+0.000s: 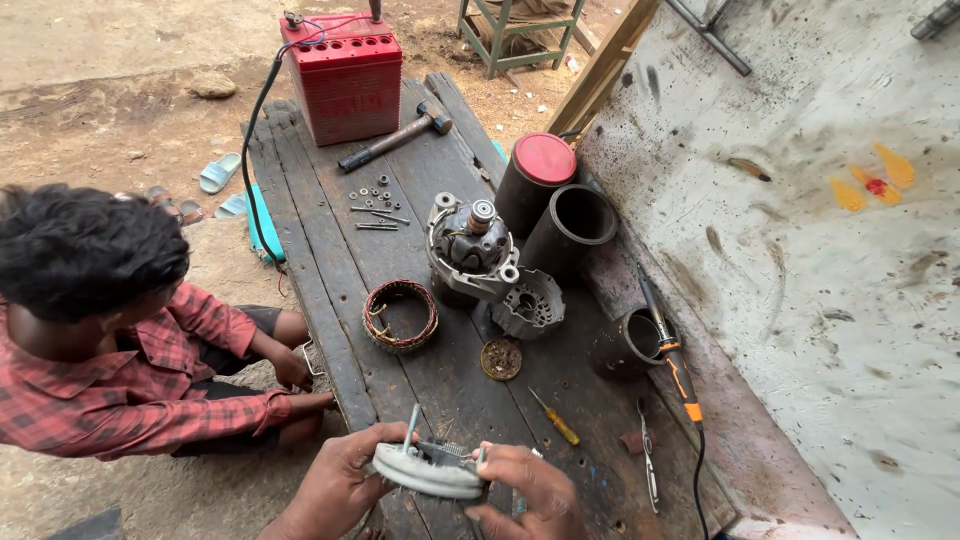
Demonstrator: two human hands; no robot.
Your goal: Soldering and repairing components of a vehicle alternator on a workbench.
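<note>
At bottom centre, seen from above: left hand (335,480) and right hand (530,490) both closed around a curved grey metal part (428,470) with a thin stud sticking up from it, held just over the near end of a dark, weathered wooden bench (320,250). Farther up the planks, laid out loose: copper-wound stator ring (400,315), round brass-coloured disc (501,358), yellow-handled screwdriver (555,418), grey end housing (528,303) touching a partly stripped alternator body (470,250). Beyond those, a scatter of bolts and washers (375,205), then a hammer (395,138) lying beside a red battery (343,75) with cables clipped to its top. Along the right edge of the bench, three dark cylindrical containers: one capped with a red lid (545,158), contents hidden; one open pipe section (582,217) tilted toward the camera, interior dark, nothing visible inside; one short open cup (628,342) lower down, also showing only a dark interior. Just beside that cup, an orange-and-black soldering iron (672,360) with its cord trailing down. At left, another person in a red checked shirt (120,390) sitting on the ground against the bench. At right, a stained pale wall (830,250).
</note>
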